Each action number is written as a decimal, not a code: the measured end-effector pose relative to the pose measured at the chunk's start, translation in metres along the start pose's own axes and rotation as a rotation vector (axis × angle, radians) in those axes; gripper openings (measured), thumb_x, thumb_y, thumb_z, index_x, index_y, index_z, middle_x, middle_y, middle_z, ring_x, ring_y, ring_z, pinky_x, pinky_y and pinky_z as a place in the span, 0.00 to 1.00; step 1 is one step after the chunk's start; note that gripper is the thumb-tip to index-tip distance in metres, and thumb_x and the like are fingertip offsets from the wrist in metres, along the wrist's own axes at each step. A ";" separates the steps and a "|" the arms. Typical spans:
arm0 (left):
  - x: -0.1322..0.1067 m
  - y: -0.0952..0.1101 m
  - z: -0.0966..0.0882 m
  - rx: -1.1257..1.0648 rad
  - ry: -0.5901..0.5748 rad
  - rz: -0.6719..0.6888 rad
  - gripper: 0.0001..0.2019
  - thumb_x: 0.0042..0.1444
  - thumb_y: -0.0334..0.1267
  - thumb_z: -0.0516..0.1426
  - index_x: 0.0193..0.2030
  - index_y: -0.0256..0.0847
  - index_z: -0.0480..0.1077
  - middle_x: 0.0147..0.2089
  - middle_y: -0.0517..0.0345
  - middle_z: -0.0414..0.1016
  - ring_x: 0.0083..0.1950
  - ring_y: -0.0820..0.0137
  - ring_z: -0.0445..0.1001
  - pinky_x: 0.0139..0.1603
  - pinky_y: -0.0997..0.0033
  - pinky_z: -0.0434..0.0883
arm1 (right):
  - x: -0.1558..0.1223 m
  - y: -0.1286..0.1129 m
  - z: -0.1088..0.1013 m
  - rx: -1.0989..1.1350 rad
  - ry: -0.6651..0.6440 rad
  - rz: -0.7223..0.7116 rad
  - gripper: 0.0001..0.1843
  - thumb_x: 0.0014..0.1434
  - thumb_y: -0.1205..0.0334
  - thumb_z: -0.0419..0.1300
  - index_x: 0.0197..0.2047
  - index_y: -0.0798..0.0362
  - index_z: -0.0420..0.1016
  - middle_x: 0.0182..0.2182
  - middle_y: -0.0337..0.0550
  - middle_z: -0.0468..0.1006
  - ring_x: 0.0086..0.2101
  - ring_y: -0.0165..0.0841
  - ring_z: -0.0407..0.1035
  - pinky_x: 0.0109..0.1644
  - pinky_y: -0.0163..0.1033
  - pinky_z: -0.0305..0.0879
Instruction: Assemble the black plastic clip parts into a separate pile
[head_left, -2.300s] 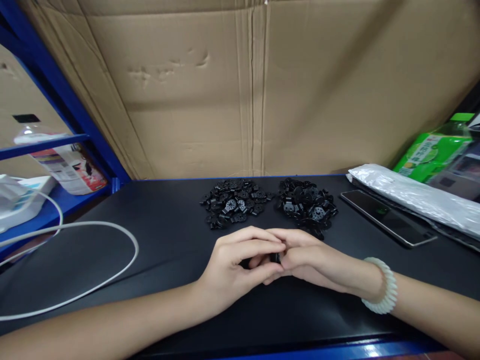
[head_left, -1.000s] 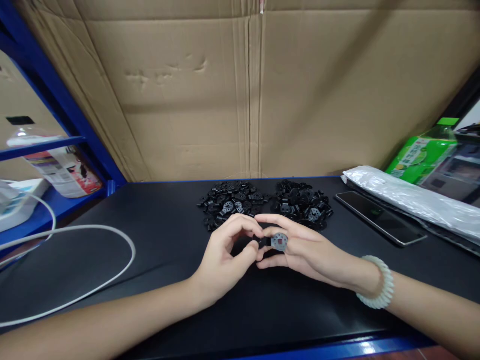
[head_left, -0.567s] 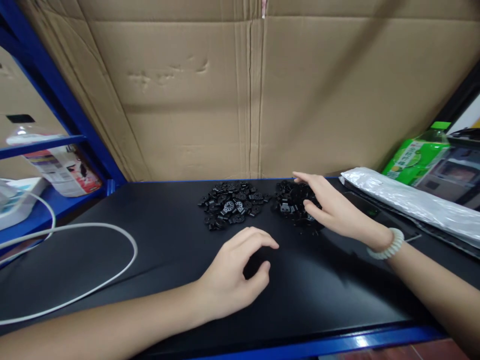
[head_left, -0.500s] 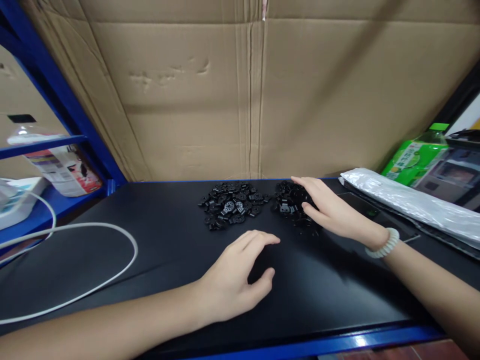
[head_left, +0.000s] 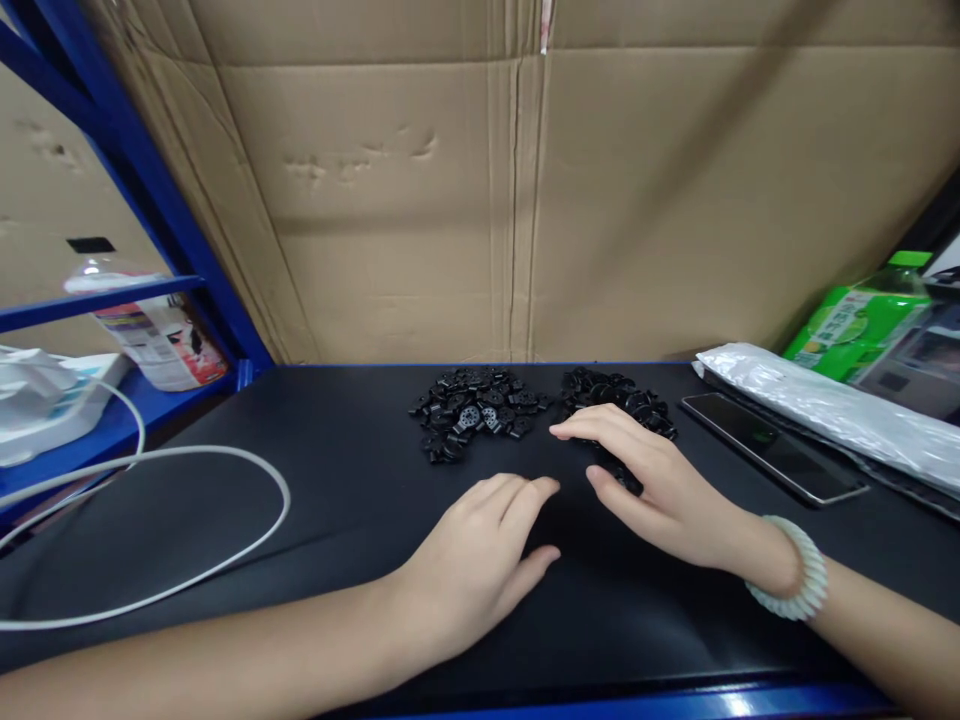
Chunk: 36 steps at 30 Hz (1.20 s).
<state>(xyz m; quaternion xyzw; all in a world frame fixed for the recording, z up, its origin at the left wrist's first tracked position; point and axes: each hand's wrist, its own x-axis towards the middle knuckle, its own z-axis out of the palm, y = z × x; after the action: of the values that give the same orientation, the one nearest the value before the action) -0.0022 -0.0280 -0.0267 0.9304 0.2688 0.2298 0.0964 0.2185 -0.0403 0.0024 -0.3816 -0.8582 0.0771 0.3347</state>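
Observation:
Two heaps of small black plastic parts lie toward the back of the black tabletop [head_left: 337, 520]. The left heap [head_left: 480, 405] shows round pieces with holes in them. My right hand [head_left: 645, 480], with a pale coiled band [head_left: 799, 570] at the wrist, is in front of the right heap [head_left: 619, 392] and hides part of it. Its thumb and fingers are apart, with nothing visible between them. Nearer the front, my left hand [head_left: 480, 560] hovers with thumb and fingers apart, and nothing shows in its grasp.
A phone [head_left: 772, 445] lies on the right beside a silvery plastic package [head_left: 832, 400]. Behind that leans a green-labelled bottle [head_left: 862, 325]. White cable [head_left: 281, 490] loops over the left side. A blue shelf frame holds another bottle [head_left: 165, 335]. Cardboard [head_left: 405, 200] stands at the back.
My right hand has drawn back from the right heap toward me and my left hand, uncovering more parts and the phone. My left hand stays in nearly the same place. The view has shifted slightly.

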 end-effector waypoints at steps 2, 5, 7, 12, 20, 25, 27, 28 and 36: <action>0.001 -0.003 0.001 -0.059 0.036 -0.007 0.18 0.58 0.30 0.58 0.55 0.39 0.62 0.46 0.52 0.74 0.46 0.62 0.74 0.49 0.59 0.74 | 0.001 0.000 0.001 0.045 0.009 0.024 0.20 0.61 0.72 0.50 0.56 0.50 0.65 0.50 0.47 0.71 0.52 0.38 0.63 0.57 0.46 0.59; 0.005 -0.010 0.001 -0.143 0.061 -0.044 0.20 0.56 0.29 0.61 0.55 0.42 0.64 0.48 0.53 0.74 0.49 0.64 0.73 0.51 0.63 0.73 | 0.002 0.000 0.003 0.123 0.033 0.068 0.18 0.61 0.73 0.51 0.52 0.50 0.67 0.47 0.46 0.73 0.49 0.37 0.65 0.54 0.45 0.62; 0.008 -0.014 0.000 -0.202 0.050 -0.076 0.21 0.55 0.31 0.62 0.55 0.43 0.65 0.47 0.54 0.75 0.49 0.64 0.74 0.51 0.63 0.73 | 0.001 -0.001 0.004 0.173 0.046 0.082 0.17 0.60 0.73 0.51 0.50 0.50 0.69 0.45 0.46 0.73 0.46 0.37 0.67 0.51 0.45 0.64; 0.012 -0.020 -0.002 -0.284 0.021 0.026 0.14 0.53 0.40 0.64 0.46 0.42 0.74 0.43 0.54 0.79 0.45 0.64 0.76 0.48 0.66 0.73 | -0.001 -0.004 0.006 0.252 0.035 0.087 0.17 0.59 0.73 0.51 0.49 0.50 0.70 0.41 0.45 0.74 0.41 0.35 0.68 0.46 0.42 0.66; 0.013 -0.013 -0.006 -0.301 -0.020 0.101 0.16 0.52 0.36 0.64 0.48 0.37 0.75 0.42 0.50 0.78 0.44 0.64 0.75 0.48 0.68 0.73 | 0.000 -0.007 0.009 0.443 0.037 0.219 0.14 0.59 0.72 0.51 0.45 0.52 0.71 0.36 0.42 0.73 0.38 0.32 0.69 0.42 0.38 0.67; 0.012 -0.006 -0.006 -0.480 0.190 0.115 0.12 0.51 0.33 0.65 0.43 0.37 0.76 0.40 0.52 0.76 0.39 0.68 0.76 0.41 0.73 0.74 | 0.002 -0.008 0.013 0.856 -0.083 0.473 0.17 0.55 0.69 0.55 0.50 0.52 0.66 0.39 0.42 0.71 0.38 0.31 0.69 0.42 0.40 0.70; 0.012 -0.004 -0.005 -0.496 0.271 0.134 0.12 0.49 0.33 0.66 0.42 0.37 0.76 0.38 0.53 0.77 0.38 0.68 0.76 0.41 0.72 0.74 | 0.004 -0.010 0.013 1.054 -0.200 0.570 0.20 0.54 0.68 0.56 0.51 0.53 0.64 0.40 0.43 0.71 0.40 0.32 0.69 0.45 0.41 0.69; 0.012 -0.003 -0.005 -0.497 0.299 0.145 0.12 0.49 0.33 0.66 0.42 0.37 0.76 0.37 0.53 0.77 0.37 0.68 0.76 0.41 0.71 0.74 | 0.005 -0.012 0.013 1.135 -0.260 0.602 0.21 0.53 0.69 0.56 0.51 0.53 0.64 0.41 0.43 0.72 0.41 0.32 0.70 0.46 0.42 0.69; 0.014 0.001 0.001 -0.472 0.346 0.187 0.11 0.48 0.31 0.67 0.40 0.34 0.77 0.39 0.48 0.79 0.35 0.67 0.78 0.37 0.71 0.76 | 0.009 -0.016 0.020 1.253 -0.393 0.517 0.22 0.46 0.77 0.54 0.45 0.54 0.68 0.34 0.38 0.74 0.37 0.30 0.70 0.44 0.38 0.66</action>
<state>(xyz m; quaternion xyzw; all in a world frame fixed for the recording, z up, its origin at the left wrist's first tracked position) 0.0090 -0.0211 -0.0217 0.8501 0.1339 0.4486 0.2411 0.1917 -0.0428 -0.0015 -0.2877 -0.5786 0.7012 0.3013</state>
